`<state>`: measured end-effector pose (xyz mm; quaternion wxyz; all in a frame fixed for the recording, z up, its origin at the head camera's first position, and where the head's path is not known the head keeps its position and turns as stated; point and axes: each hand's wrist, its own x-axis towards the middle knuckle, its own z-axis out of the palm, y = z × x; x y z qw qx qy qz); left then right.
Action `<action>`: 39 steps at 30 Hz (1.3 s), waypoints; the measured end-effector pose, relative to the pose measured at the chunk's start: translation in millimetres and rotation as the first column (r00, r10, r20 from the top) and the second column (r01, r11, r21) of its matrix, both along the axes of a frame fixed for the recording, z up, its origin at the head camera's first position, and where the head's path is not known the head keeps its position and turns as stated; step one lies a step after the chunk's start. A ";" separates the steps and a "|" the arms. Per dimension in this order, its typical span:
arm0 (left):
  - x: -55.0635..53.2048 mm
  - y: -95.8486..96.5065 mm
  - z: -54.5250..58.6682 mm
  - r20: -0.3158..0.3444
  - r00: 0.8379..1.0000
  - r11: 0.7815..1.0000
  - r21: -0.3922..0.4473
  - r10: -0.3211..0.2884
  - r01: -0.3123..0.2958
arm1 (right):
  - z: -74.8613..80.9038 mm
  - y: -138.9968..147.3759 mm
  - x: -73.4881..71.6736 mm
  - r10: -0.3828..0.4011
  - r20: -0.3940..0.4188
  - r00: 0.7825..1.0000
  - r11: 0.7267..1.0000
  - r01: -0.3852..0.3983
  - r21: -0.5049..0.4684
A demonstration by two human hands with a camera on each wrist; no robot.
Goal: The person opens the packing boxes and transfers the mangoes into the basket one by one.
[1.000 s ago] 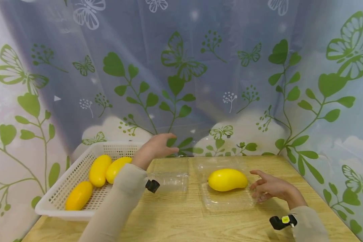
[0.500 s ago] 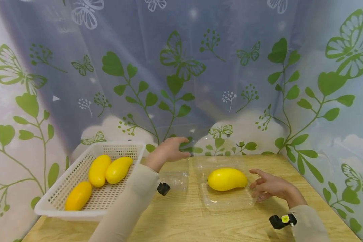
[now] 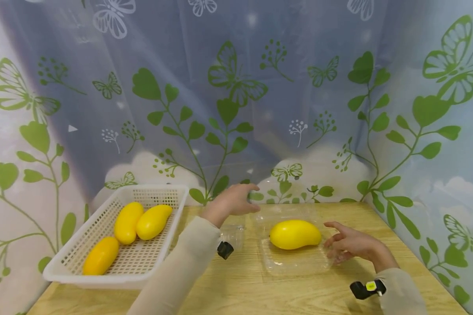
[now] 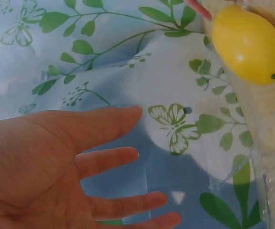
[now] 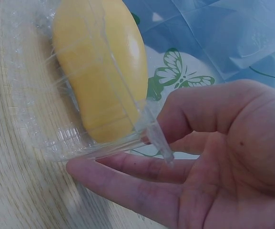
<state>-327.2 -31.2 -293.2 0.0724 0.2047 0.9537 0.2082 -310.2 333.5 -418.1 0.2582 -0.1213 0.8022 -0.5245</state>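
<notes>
A yellow mango (image 3: pixel 295 234) lies in a clear plastic clamshell box (image 3: pixel 293 265) whose lid stands open at the back. My right hand (image 3: pixel 352 246) pinches the box's right end. In the right wrist view the thumb (image 5: pixel 175 117) is at the rim and the fingers (image 5: pixel 123 188) lie along the outside of the wall. My left hand (image 3: pixel 232 202) is in the air left of the mango, holding nothing, thumb and fingers extended and spread. Beneath and behind that arm is a second clear plastic box (image 3: pixel 236 238), partly hidden.
On the left stands a white perforated basket (image 3: pixel 57 267) with three mangoes (image 3: pixel 128 223) in it. Everything rests on a wood-grain table (image 3: pixel 256 295). A patterned curtain (image 3: pixel 276 100) hangs right behind the table's back edge.
My left hand has moved right, from beside the basket towards the box with the mango, uncovering the basket's right side. My right hand keeps its place at the box.
</notes>
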 end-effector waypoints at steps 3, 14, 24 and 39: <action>0.5 4.6 -3.8 0.017 1.000 1.000 0.011 0.005 -0.005 | -0.1 0.2 -0.4 0.000 -0.001 1.000 1.000 0.000 0.004; 1.6 27.0 -18.0 0.024 0.999 0.999 -0.012 -0.031 0.032 | -1.6 0.9 -1.2 0.000 0.004 1.000 1.000 0.000 -0.006; 4.0 39.9 -23.3 0.031 0.999 0.999 -0.040 -0.018 0.019 | -0.4 -0.9 2.1 0.003 0.005 1.000 1.000 -0.003 0.005; 2.7 62.7 -34.4 0.058 0.997 0.998 -0.044 -0.048 0.050 | 1.2 0.0 1.5 0.005 0.000 1.000 1.000 -0.005 0.000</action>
